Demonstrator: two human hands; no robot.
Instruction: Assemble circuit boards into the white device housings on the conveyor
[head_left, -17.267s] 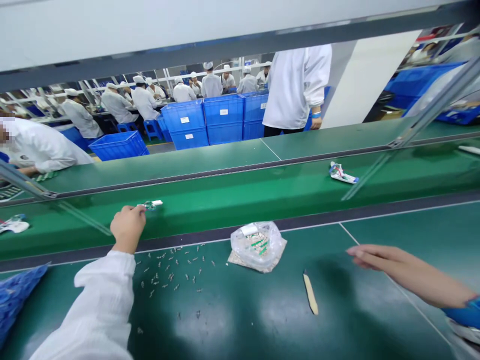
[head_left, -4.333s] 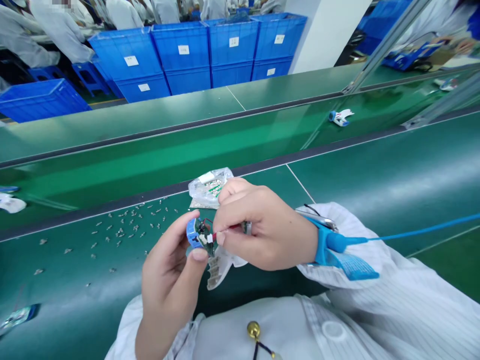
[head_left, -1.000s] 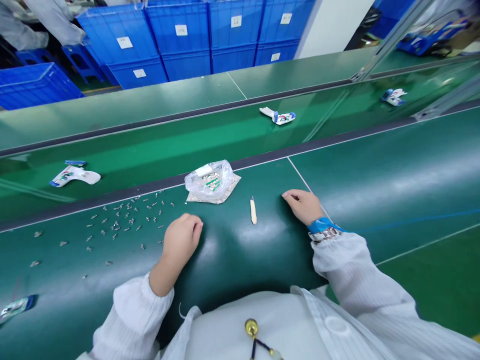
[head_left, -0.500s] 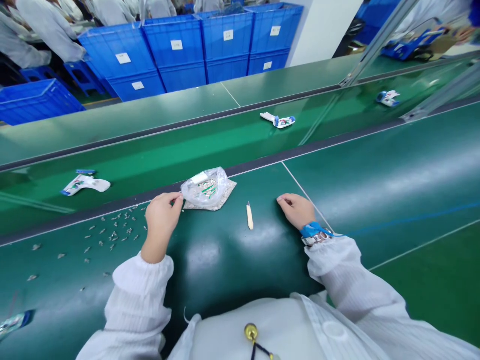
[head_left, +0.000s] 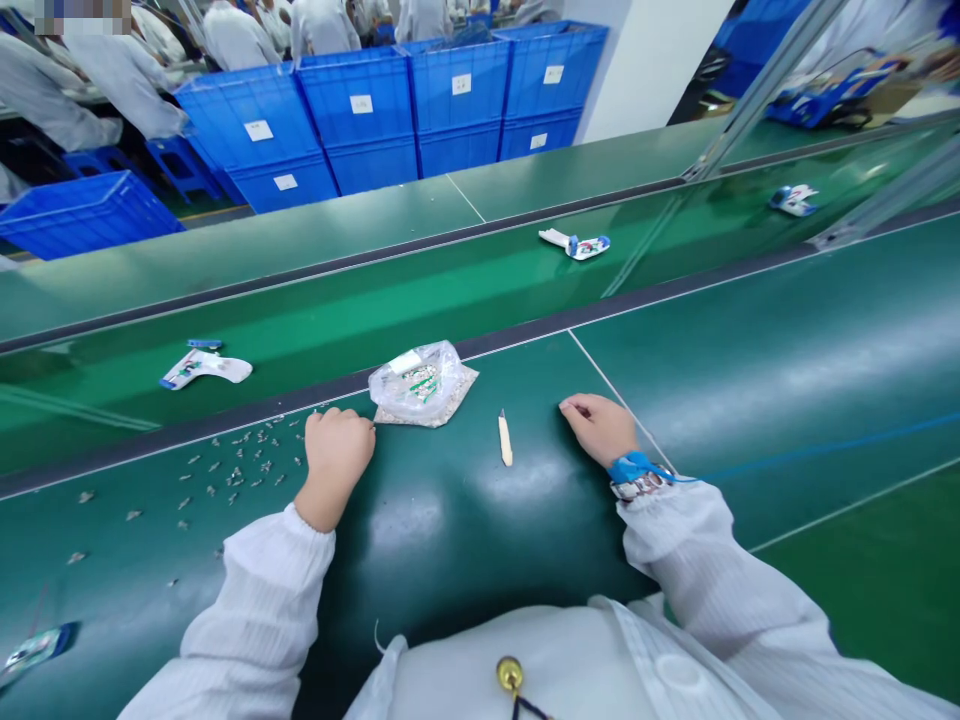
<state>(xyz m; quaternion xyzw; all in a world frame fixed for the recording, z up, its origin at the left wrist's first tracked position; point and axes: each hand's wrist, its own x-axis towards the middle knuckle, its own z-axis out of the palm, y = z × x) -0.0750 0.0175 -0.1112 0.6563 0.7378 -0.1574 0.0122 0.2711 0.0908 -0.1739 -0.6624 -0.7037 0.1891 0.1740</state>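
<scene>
My left hand (head_left: 337, 462) is closed in a fist on the green bench, beside a clear plastic bag (head_left: 397, 395) of small metal pieces; its fingertips are turned away, so anything in them is hidden. The bag lies open on a speckled flat piece (head_left: 459, 400). Small metal parts (head_left: 238, 470) lie scattered left of this hand. My right hand (head_left: 602, 430) rests on the bench with fingers curled and thumb against them; nothing shows in it. Between the hands lies a cream-coloured, pen-like tool (head_left: 505, 440) with a dark tip, touched by neither hand.
Beyond the bench runs a green conveyor (head_left: 360, 325) carrying white-and-blue gun-shaped housings (head_left: 206, 370), with another open housing (head_left: 577, 244) farther right. A device with a circuit board (head_left: 37, 648) lies at lower left. Blue crates (head_left: 360, 110) and people in white coats stand behind.
My left hand has come away from the bag's edge, turned knuckles-up and closed. The housings on the conveyor have shifted right. My right hand keeps its pose; the view has tilted slightly.
</scene>
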